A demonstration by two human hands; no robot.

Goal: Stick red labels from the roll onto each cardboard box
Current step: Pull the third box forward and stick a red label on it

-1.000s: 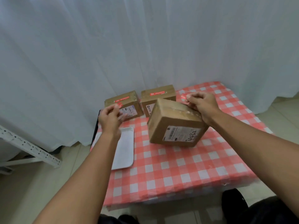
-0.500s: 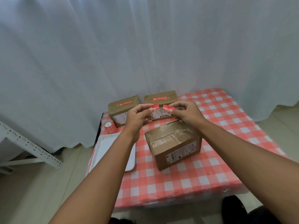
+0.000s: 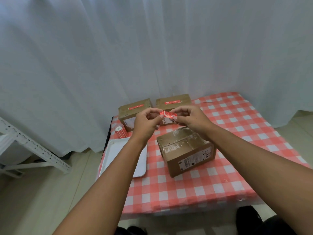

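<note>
A big white curtain (image 3: 152,48) hangs behind a small table with a red and white checked cloth (image 3: 228,133). I am looking down at my two bare arms, which reach out over it.

My left hand (image 3: 145,122) and my right hand (image 3: 191,119) are up in the air, close together, above the table. Between them is one red label (image 3: 168,114). My left thumb and finger pinch its left end, and my right thumb and fingers pinch its right end. My other fingers are curled in. The label looks a bit bent in the middle, but it is small and I cannot tell if it is one piece or two.

Just under my right wrist sits the near box (image 3: 186,150). It is brown cardboard with shiny tape on top and a white sticker on its side. I see no red label on it.

Two more boxes stand at the back by the curtain. The back left box (image 3: 133,109) and the back right box (image 3: 174,100) each have a red strip on top.

The label roll (image 3: 120,131) lies at the left edge of the table, near the back left box. A white tray (image 3: 115,153) lies in front of the roll, under my left arm.
</note>
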